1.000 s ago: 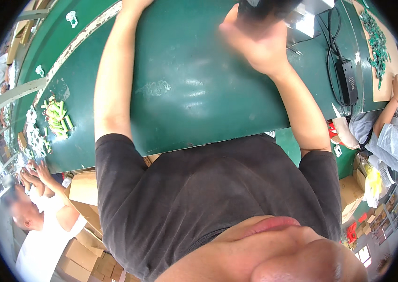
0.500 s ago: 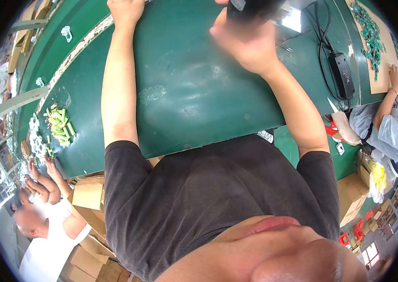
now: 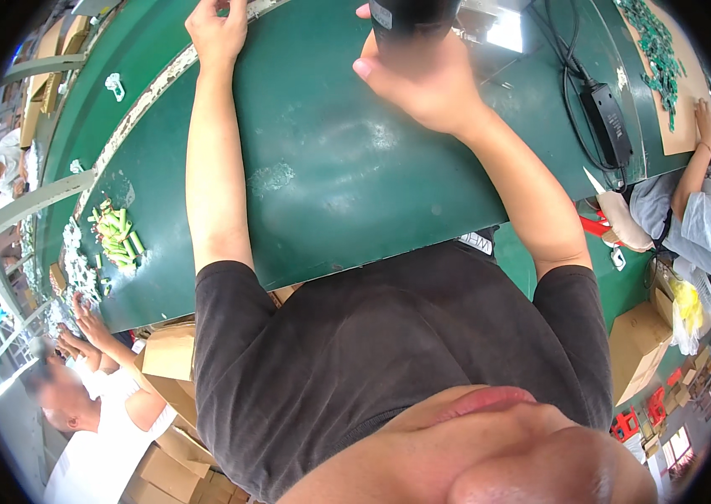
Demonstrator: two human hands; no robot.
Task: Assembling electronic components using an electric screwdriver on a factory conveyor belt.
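At the top of the head view my right hand [image 3: 422,88] is wrapped round a black, thick cylindrical object [image 3: 412,18] with a small grey label. Its upper part is cut off, so its exact kind does not show. My left hand [image 3: 217,35] is at the far edge of the green table [image 3: 330,202], beside the worn pale strip. Its fingers are curled toward each other, their tips at the picture's top edge. Whatever they hold, if anything, is out of sight.
A black power adapter [image 3: 606,122] with cables lies at right. Light-green cylindrical pieces [image 3: 120,239] are piled at left. Beyond the strip lies a small clear part [image 3: 115,86]. Co-workers sit on both sides; dark-green pieces [image 3: 656,59] cover a board at far right.
My right hand has moved left with the black cylindrical object. My left hand sits slightly lower in the picture, with more of its curled fingers showing. The whole view has shifted a little.
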